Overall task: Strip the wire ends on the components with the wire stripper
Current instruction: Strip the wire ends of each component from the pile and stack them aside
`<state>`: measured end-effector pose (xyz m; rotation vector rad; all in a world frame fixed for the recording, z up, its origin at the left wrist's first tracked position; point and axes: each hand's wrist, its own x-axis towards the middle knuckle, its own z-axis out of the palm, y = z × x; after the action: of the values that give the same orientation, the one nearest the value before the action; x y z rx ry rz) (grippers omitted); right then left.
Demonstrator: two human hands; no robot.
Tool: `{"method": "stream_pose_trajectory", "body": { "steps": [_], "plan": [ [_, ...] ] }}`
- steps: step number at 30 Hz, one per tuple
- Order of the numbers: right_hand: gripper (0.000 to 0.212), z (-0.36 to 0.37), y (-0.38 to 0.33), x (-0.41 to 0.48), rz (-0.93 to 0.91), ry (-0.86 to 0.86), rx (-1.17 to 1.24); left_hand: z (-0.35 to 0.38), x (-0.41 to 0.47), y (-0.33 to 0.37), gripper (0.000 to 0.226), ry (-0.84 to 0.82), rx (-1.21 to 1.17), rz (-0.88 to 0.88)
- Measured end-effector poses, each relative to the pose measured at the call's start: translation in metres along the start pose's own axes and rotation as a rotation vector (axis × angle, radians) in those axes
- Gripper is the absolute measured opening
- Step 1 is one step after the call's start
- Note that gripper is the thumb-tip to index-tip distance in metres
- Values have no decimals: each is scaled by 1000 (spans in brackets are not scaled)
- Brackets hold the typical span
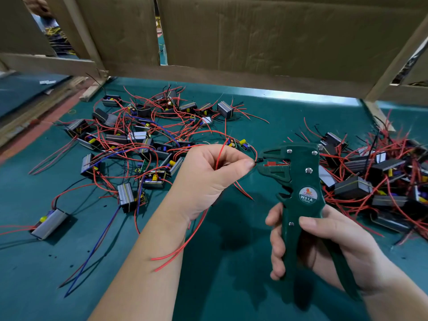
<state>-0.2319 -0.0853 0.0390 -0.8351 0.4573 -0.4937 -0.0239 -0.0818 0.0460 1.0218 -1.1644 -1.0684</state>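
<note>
Nearest, on the right, the right hand (pixel 328 242) holds the green wire stripper (pixel 298 181). Its fingers are curled round the two handles and the thumb lies on the front. The tool stands up with its head at the top, and its mouth points left. The jaws stand a little apart.

To the left, the left hand (pixel 206 179) is up over the green table (pixel 231 251). Its thumb and first finger pinch a red wire (pixel 220 154) close to the end. The dark tip of the wire (pixel 257 161) is right at the mouth of the stripper, touching it. More red wire ends (pixel 176 253) hang down from under this hand, toward the near side.

On the near left, one gray component (pixel 49 224) lies alone on the table. A long blue wire (pixel 92 251) runs across the table next to it.

Farther off on the left is a big spread-out pile of components (pixel 139 136), little gray and black blocks with red wires going every way. A small board with a yellow part (pixel 242 142) sits just past the left hand. On the right, behind the stripper, there is another pile of components (pixel 352 187), packed closer together.

At the far side stands a brown cardboard wall (pixel 266 35). A wooden post (pixel 393 66) leans by it on the right.
</note>
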Motion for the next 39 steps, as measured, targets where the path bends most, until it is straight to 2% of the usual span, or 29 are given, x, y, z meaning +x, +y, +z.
{"method": "stream_pose_trajectory", "body": {
  "steps": [3, 6, 11, 19, 30, 36, 39],
  "plan": [
    [47, 4, 11, -7, -20, 35, -98, -1, 0, 0, 23, -6, 35, 2],
    [47, 6, 4, -4, 27, 45, -54, -3, 1, -1, 29, -3, 57, -12],
    [46, 5, 4, -3, 38, 42, -65, -4, 2, -1, 15, -15, 112, -12],
    [41, -1, 3, -4, 77, 3, -120, -11, 1, 0, 13, -75, 159, -26],
    [42, 1, 4, -2, 86, 11, -54, -13, 3, -4, 13, -100, 170, -5],
    [42, 2, 4, -1, 86, 4, -17, -12, 3, -6, 14, -66, 144, 22],
    [42, 4, 6, 1, 69, 53, -7, -10, 3, -8, 10, -47, 165, 47]
  ]
}}
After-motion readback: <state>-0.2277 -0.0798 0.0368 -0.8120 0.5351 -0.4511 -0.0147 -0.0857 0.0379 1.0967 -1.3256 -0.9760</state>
